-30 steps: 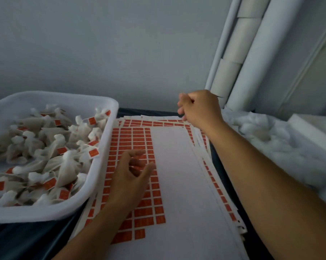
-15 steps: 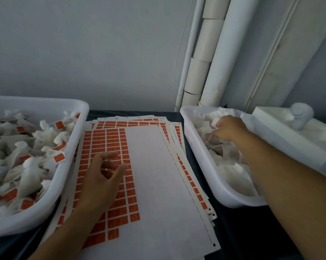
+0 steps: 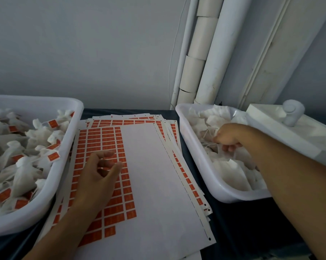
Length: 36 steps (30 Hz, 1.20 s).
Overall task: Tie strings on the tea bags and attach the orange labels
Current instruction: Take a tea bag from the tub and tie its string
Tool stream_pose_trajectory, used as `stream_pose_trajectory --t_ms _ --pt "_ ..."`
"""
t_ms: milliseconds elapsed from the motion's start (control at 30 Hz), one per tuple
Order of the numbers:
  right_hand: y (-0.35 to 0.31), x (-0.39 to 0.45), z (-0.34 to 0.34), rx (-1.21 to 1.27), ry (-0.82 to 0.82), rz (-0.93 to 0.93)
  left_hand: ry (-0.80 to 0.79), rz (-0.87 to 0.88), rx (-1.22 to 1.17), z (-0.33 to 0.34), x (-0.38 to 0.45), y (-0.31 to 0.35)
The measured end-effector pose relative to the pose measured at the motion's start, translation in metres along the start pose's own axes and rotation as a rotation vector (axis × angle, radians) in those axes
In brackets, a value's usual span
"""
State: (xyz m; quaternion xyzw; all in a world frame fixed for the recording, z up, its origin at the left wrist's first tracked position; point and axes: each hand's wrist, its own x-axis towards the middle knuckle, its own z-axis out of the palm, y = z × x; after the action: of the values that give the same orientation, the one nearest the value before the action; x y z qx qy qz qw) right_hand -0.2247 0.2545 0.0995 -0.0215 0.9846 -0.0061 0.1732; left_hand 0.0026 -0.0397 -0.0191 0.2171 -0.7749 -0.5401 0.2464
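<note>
Two white tubs flank your sheet stack point(image 3: 158, 175). Your right hand point(image 3: 228, 138) digs into the right tub point(image 3: 194, 147), fingers curled on an unlabelled tea bag point(image 3: 214, 141). Your left hand point(image 3: 98, 175) hovers loosely curled, empty, over the orange labels point(image 3: 102, 139). Labelled bags point(image 3: 23, 169), too many to count, fill the left tub point(image 3: 64, 166).

A stack of paper sheets carrying orange rectangular labels point(image 3: 109, 147) is lying between two white plastic tubs: the tub of tagged tea bags point(image 3: 72, 117) is being kept left, the tub of untied bags point(image 3: 197, 152) right, before upright white pipes point(image 3: 216, 53).
</note>
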Motion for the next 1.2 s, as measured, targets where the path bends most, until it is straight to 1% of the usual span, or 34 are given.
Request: stream_pose_trajectory --t_ms 67,133,300,367,500,567,667,700,733,767,833,933,1000,1067,1133,1200 --pt "0.004 0.0 0.002 0.042 -0.014 0.009 0.001 0.002 0.006 0.001 0.0 -0.001" --pt "0.008 0.002 0.004 0.04 0.008 0.02 0.003 0.002 0.007 0.001 0.001 -0.002" --pt "0.013 0.009 -0.001 0.027 0.157 -0.027 0.014 0.01 0.019 0.003 0.003 -0.004" --pt "0.012 0.012 -0.005 0.083 0.209 -0.05 0.015 0.006 0.019 0.003 0.003 -0.005" --pt "0.002 0.008 -0.019 0.123 0.367 -0.136 0.012 0.01 0.023 0.002 0.003 -0.005" --pt "-0.007 0.0 -0.029 0.143 0.48 -0.202 0.009 0.006 0.025 0.002 0.002 -0.003" --pt "-0.029 -0.022 -0.04 0.326 0.731 -0.342 -0.015 0.007 -0.004 0.001 -0.001 0.0" --pt "-0.038 -0.031 -0.043 0.4 0.788 -0.395 -0.027 0.014 -0.023 0.001 -0.002 0.001" --pt "-0.049 -0.041 -0.045 0.463 0.812 -0.445 -0.041 0.024 -0.045 0.0 -0.004 0.003" --pt "-0.06 -0.052 -0.048 0.519 0.802 -0.491 -0.057 0.041 -0.069 -0.001 -0.005 0.005" --pt "-0.082 -0.075 -0.05 0.65 0.704 -0.564 -0.096 0.096 -0.108 -0.004 -0.009 0.009" --pt "-0.114 -0.107 -0.046 0.849 0.42 -0.648 -0.157 0.203 -0.13 -0.007 -0.014 0.014" --pt "-0.132 -0.124 -0.037 0.916 0.235 -0.702 -0.183 0.267 -0.123 -0.009 -0.017 0.017" --pt "-0.147 -0.136 -0.022 0.956 0.066 -0.741 -0.175 0.329 -0.086 -0.012 -0.019 0.02" --pt "-0.158 -0.143 -0.003 0.989 -0.087 -0.766 -0.157 0.338 -0.115 -0.015 -0.018 0.023" --pt "-0.168 -0.146 0.019 1.017 -0.187 -0.777 -0.114 0.324 -0.201 -0.017 -0.016 0.026"
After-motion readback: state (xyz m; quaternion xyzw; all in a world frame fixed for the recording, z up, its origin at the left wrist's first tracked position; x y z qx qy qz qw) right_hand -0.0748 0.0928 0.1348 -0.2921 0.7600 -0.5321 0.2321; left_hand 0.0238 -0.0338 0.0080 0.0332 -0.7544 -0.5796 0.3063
